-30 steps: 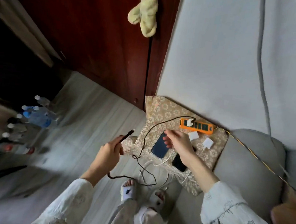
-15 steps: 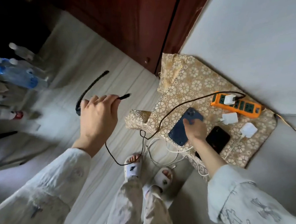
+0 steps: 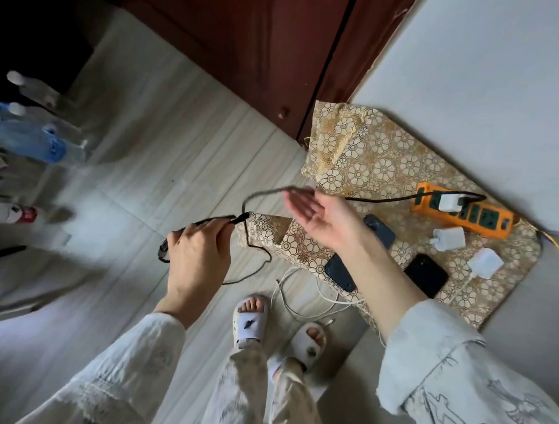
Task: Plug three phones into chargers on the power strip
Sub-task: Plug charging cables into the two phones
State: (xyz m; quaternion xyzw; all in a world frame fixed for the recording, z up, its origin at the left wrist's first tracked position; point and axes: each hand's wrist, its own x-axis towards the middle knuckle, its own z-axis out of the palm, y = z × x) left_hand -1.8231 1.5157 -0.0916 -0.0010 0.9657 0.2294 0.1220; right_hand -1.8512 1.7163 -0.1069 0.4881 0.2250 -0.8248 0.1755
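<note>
Left hand [image 3: 199, 256] is closed around a thin dark phone [image 3: 197, 236] held edge-on to the camera. Its long axis runs from lower left, near the heel of the hand, up to the right, with the top end at the fingertips. A black cable [image 3: 378, 199] meets that upper end at a connector [image 3: 239, 218]. From there the cable loops up and over, then runs right across the patterned cloth [image 3: 391, 160] to a white charger [image 3: 449, 202] seated in the orange power strip [image 3: 476, 222]. The strip lies along the far right edge of the cloth, long axis slanting down to the right.

Right hand [image 3: 317, 214] is raised above the cloth, palm up, fingers spread and loosely extended toward the left, gripping nothing. The cable loop passes just behind its fingertips; contact cannot be judged. The forearm crosses over a dark blue phone [image 3: 340, 272] lying flat, long axis running upper right to lower left.

A black phone [image 3: 425, 280] lies flat just right of the forearm. Two loose white chargers [image 3: 448, 238] [image 3: 486, 262] sit between it and the strip. White cables [image 3: 298, 299] trail off the cloth edge onto the floor [image 3: 142, 169].
</note>
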